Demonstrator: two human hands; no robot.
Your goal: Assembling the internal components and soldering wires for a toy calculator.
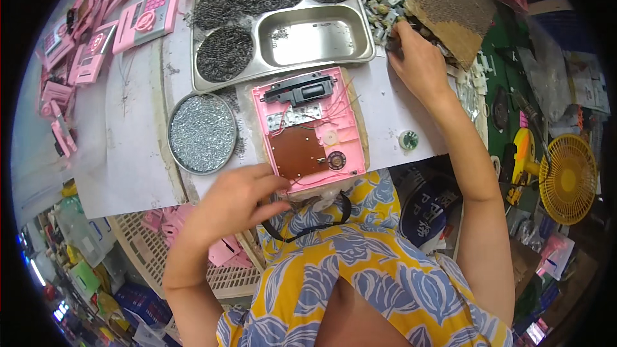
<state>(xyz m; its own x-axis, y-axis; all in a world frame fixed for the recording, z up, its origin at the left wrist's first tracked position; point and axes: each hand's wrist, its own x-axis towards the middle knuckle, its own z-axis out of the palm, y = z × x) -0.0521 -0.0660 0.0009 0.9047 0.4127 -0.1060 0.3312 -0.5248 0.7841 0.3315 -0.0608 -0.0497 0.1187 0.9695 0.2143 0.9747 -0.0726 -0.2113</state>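
1. Pos.: pink housing (350, 151) lies open side up on bench (141, 173); its near-left corner is at L hand (241, 199) fingers, the rest beyond & to their right.

2. L fingers: loosely curled, thumb apart, nothing visibly gripped. Blur hides whether tips touch the corner.

3. R hand (416, 58): fingers bent down at near edge of metal-part pile (385, 16). Can't tell how far they close or if a part is btwn them.

4. Step in hand (judged): R picks 1 pc. from pile, L tends housing. Pinch 1 pc. only, by its body; lift straight up, clear of neighbours & of cardboard piece (456, 13) just right of R fingers.

5. Brace corner lightly w/ L fingertips; avoid pressing brown board (299, 151), just beyond them.

6. On R return, approach from right & above; loose wires (339, 97) btwn R fingers & black mechanism (308, 90) could snag.

7. Caution: screw dish (171, 135), beyond L knuckles, may spill if bumped. Don't swing L wrist outward.
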